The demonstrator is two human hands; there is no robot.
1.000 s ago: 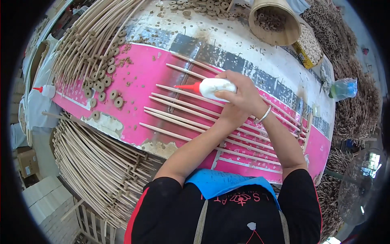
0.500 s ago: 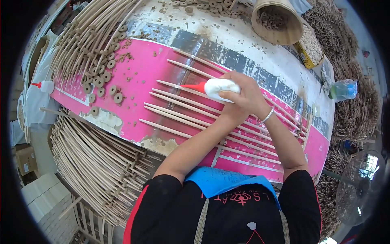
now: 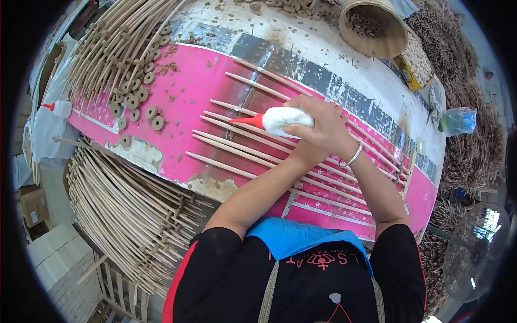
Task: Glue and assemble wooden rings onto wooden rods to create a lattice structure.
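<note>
My right hand (image 3: 323,126) is closed around a white squeeze bottle (image 3: 285,120) with a red pointed nozzle, tilted to the left. The nozzle tip is over one of several thin wooden sticks (image 3: 229,144) lying side by side, slanted, on the pink tabletop. White spots like glue show on some of the farther sticks. Below my right hand is my left hand (image 3: 311,153), just over the middle of the sticks; its fingers are hidden, so its grip is not visible.
Wooden discs (image 3: 142,95) are scattered left of the sticks, beside a pile of disc-fitted sticks (image 3: 116,46). A tub of discs (image 3: 374,29) lies at the far right, near a plastic bottle (image 3: 458,121). Another squeeze bottle (image 3: 63,109) stands at the left; a fan (image 3: 476,250) is lower right.
My right hand has moved the squeeze bottle slightly left and nearer to me. Its nozzle has left one stick, where a white spot shows, and is now over a nearer one.
</note>
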